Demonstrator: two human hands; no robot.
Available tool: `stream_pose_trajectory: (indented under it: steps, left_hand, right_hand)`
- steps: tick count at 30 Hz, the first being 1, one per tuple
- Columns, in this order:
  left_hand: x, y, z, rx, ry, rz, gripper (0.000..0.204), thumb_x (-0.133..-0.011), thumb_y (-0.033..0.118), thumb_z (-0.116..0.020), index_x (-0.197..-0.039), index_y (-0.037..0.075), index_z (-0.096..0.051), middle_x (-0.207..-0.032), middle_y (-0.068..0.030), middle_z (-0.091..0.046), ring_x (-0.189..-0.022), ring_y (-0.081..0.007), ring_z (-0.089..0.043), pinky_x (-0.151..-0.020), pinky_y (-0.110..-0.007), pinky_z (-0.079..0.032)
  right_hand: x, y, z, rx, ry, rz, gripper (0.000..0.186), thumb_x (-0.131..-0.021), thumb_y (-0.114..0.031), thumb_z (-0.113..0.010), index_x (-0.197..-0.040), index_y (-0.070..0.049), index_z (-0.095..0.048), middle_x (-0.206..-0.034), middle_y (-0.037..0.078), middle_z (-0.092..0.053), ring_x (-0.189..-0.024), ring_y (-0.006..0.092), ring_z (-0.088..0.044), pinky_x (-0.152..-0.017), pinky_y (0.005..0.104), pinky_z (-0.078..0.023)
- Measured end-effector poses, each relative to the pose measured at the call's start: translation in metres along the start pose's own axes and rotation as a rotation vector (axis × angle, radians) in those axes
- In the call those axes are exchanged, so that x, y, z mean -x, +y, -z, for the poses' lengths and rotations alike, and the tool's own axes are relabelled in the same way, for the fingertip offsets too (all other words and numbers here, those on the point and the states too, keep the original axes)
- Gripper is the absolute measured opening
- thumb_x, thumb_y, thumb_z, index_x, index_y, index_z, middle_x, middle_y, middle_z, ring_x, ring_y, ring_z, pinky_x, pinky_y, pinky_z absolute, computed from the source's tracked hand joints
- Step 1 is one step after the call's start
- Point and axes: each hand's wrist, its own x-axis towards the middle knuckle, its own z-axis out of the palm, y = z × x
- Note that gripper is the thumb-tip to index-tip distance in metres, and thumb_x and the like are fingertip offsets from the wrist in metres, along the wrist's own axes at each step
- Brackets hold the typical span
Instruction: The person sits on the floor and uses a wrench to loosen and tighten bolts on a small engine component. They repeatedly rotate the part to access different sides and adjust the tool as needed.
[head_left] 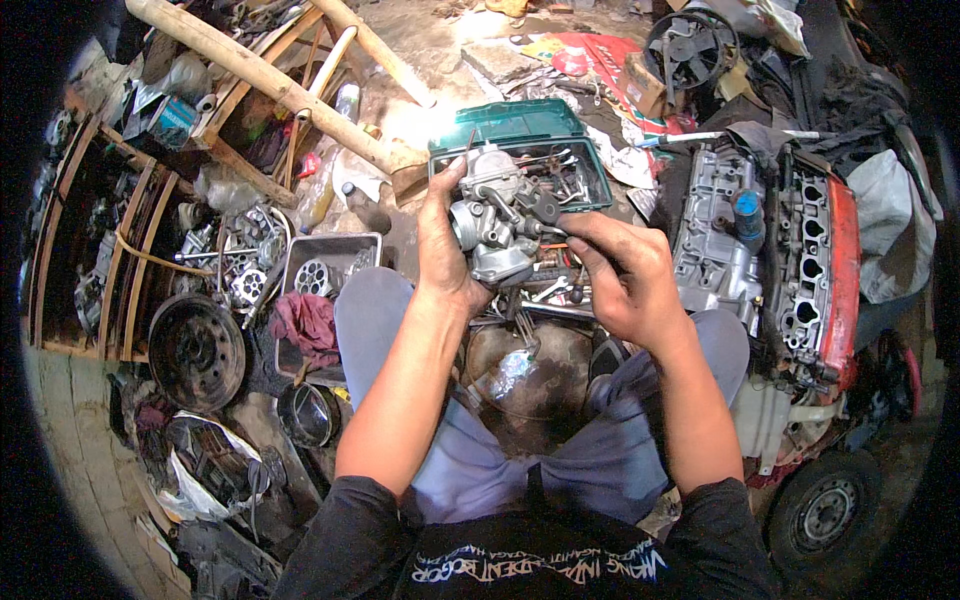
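Observation:
A grey metal carburetor is held up in front of me, over an open green toolbox. My left hand is wrapped around its left side, with the thumb raised along the body. My right hand is closed in a pinch against the carburetor's right side. Its thumb and forefinger meet by a thin silvery part there, too small to name. Behind and below the carburetor, several wrenches and small tools lie in the toolbox and its tray.
At right stand a grey engine block part and a cylinder head, with a tyre nearer me. To the left are a grey bin with a maroon rag, a wheel rim and wooden shelving. Bamboo poles slant across the back.

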Motion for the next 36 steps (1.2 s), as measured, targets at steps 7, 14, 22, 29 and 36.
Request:
stream_pose_trajectory:
  steps: [7, 14, 22, 29, 36]
  left_hand:
    - [-0.001, 0.005, 0.014, -0.069, -0.061, 0.093, 0.045, -0.092, 0.043, -0.058, -0.115, 0.004, -0.064, -0.1, -0.0116, -0.072, -0.084, -0.0231, -0.071, -0.077, -0.04, -0.061]
    - [-0.001, 0.008, 0.016, -0.096, -0.046, 0.114, 0.045, -0.09, 0.042, -0.06, -0.115, 0.004, -0.064, -0.099, -0.0111, -0.072, -0.084, -0.0227, -0.071, -0.077, -0.039, -0.061]
    - [0.002, 0.012, 0.013, -0.231, 0.023, 0.091, 0.054, -0.088, 0.046, -0.059, -0.119, 0.002, -0.061, -0.097, -0.0118, -0.071, -0.078, -0.0223, -0.071, -0.07, -0.038, -0.061]
    - [0.001, 0.013, 0.015, -0.251, 0.04, 0.064, 0.054, -0.089, 0.045, -0.06, -0.12, 0.002, -0.06, -0.099, -0.0126, -0.071, -0.079, -0.0223, -0.071, -0.07, -0.037, -0.062]
    - [0.004, 0.014, 0.012, -0.213, 0.044, 0.073, 0.046, -0.09, 0.039, -0.062, -0.119, 0.004, -0.06, -0.099, -0.0115, -0.07, -0.081, -0.0215, -0.071, -0.07, -0.036, -0.062]
  right_hand:
    - [0.002, 0.001, 0.013, 0.148, -0.16, 0.03, 0.045, -0.067, 0.005, -0.06, -0.11, -0.007, -0.068, -0.095, 0.016, -0.071, -0.077, 0.0362, -0.069, -0.066, 0.0437, -0.055]
    - [0.009, 0.004, 0.001, -0.046, -0.176, -0.098, 0.032, -0.078, 0.003, -0.062, -0.108, -0.005, -0.069, -0.095, 0.017, -0.071, -0.082, 0.0356, -0.07, -0.073, 0.0403, -0.055]
    - [0.01, -0.003, 0.002, -0.345, -0.173, -0.355, 0.018, -0.093, -0.007, -0.062, -0.107, 0.004, -0.069, -0.099, 0.016, -0.073, -0.092, 0.023, -0.07, -0.084, 0.0335, -0.052]
    - [0.012, -0.003, -0.005, -0.386, -0.179, -0.475, 0.019, -0.094, -0.009, -0.062, -0.107, 0.004, -0.068, -0.1, 0.014, -0.073, -0.096, 0.0192, -0.067, -0.088, 0.0327, -0.05]
    - [0.011, -0.003, -0.004, -0.402, -0.206, -0.492, 0.022, -0.096, -0.013, -0.061, -0.106, 0.004, -0.068, -0.097, 0.014, -0.072, -0.092, 0.0196, -0.066, -0.086, 0.0331, -0.05]
